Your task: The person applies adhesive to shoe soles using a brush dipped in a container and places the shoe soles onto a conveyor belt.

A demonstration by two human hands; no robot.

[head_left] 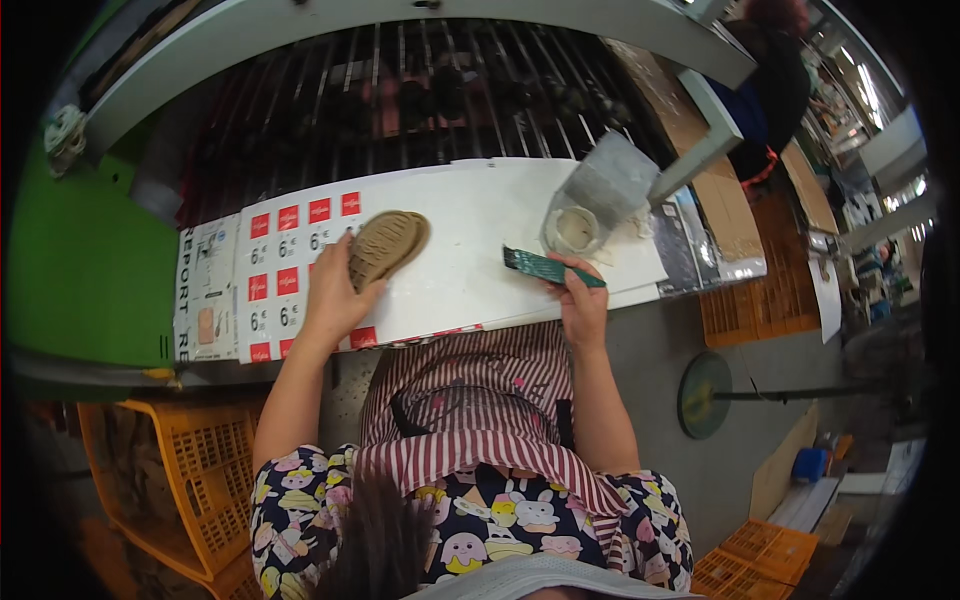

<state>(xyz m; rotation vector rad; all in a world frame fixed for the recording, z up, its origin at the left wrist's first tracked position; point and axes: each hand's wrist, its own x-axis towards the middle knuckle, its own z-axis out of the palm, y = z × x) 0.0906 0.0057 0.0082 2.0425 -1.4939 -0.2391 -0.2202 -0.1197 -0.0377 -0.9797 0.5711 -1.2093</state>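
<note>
My left hand [338, 293] is closed around one end of a tan shoe sole [386, 246], its patterned underside facing up. A second layer of the same tan colour shows along the sole's right edge. In my right hand [580, 308] is a green-handled brush [553, 268], gripped by the handle, its dark tip pointing left. Just beyond that hand, a small round pot with pale contents [576, 229] sits at the mouth of a grey translucent container [608, 182]. Both hands are over a white board [470, 238] at the bench's near side.
Behind the board runs a roller conveyor [400, 100] under a grey metal frame. A green panel [80, 260] stands at left. Orange crates [205, 480] are below left, with another crate [765, 290] at right. A round stand base [705, 393] rests on the floor. Another person [765, 90] is at far right.
</note>
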